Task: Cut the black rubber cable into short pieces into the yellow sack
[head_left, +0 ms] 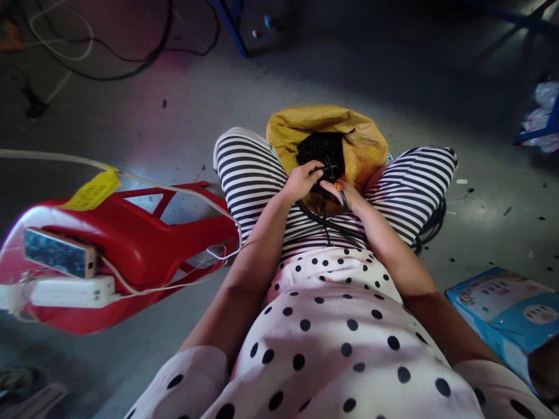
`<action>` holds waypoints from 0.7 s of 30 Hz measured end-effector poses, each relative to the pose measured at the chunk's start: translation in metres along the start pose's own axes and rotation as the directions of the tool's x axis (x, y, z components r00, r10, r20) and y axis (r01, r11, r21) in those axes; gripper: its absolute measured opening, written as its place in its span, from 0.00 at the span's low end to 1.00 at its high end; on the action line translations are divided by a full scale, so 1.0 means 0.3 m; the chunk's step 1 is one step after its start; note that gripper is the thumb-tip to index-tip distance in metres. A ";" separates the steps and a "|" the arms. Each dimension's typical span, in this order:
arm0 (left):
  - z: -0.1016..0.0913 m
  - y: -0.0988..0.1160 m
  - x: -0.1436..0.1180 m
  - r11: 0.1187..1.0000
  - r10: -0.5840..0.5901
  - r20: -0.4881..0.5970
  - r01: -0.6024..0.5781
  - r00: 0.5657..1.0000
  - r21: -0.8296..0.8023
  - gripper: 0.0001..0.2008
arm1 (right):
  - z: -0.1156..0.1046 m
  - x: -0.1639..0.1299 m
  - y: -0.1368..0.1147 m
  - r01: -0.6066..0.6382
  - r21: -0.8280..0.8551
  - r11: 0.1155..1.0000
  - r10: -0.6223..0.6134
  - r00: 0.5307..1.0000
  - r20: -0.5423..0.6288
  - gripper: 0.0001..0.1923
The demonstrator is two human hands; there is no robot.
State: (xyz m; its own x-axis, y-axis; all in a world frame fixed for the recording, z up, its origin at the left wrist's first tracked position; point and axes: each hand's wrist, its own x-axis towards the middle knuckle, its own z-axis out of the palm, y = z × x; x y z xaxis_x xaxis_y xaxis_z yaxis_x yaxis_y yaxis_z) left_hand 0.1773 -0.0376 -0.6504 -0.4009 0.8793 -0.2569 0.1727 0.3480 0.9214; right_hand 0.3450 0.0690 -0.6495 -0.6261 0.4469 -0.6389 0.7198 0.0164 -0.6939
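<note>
Between my knees stands a yellow bag, its mouth folded wide, with many small black pieces inside. Over its near edge, my left hand is closed, thumb and fingers pinching a small dark ribbed part. My right hand is beside it, fingers curled close to the same part; what they grip is hard to see. A bit of orange and a black band show at the right fingers. A black cable runs across my lap below both hands.
On the left is a red plastic stool carrying a phone, a white power strip and a yellow tag. A blue-and-white box lies at right. Cables and a blue metal leg are on the floor ahead.
</note>
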 end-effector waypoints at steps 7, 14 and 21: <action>0.007 -0.021 0.007 0.999 -0.029 0.088 0.026 0.996 0.037 0.09 | 0.004 0.022 0.026 -0.020 -0.060 0.998 0.017 0.998 -0.056 0.38; 0.009 -0.023 0.018 0.994 -0.099 0.051 0.101 0.994 -0.034 0.06 | 0.013 0.017 0.010 -0.028 -0.190 0.981 0.010 0.995 -0.099 0.41; 0.036 -0.048 0.040 0.953 -0.283 0.008 0.280 0.959 0.120 0.07 | 0.025 0.030 0.025 -0.089 -0.068 0.994 0.087 0.996 -0.027 0.40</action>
State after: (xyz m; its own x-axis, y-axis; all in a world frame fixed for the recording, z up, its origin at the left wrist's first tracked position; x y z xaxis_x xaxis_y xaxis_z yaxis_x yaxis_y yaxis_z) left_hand 0.1796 -0.0286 -0.6699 -0.4264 0.7476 -0.5093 0.1600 0.6165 0.7710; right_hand 0.3425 0.0663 -0.6632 -0.5526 0.4705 -0.6879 0.7915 0.0377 -0.6101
